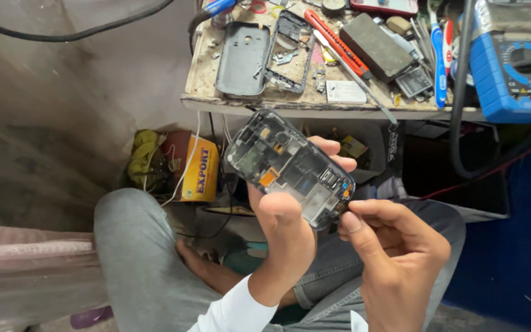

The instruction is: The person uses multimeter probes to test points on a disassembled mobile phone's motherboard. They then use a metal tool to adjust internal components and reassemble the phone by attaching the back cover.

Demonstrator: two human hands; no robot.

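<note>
Cluttered wooden workbench (216, 98) at top of the head view: a dark phone back cover (241, 58) beside a bare phone frame (290, 52), an orange utility knife (337, 43), a grey rectangular block (376, 48), a blue multimeter (514, 67) at the right end. Below the bench edge, over grey-trousered knees, the left hand (287, 237) grasps an opened phone body (290, 167) tilted, circuit side up, thumb on its near edge and fingers wrapped behind. Right hand (394, 252) sits just beside the phone's lower right corner, fingertips pinched together at that corner; whether they hold anything cannot be told.
</note>
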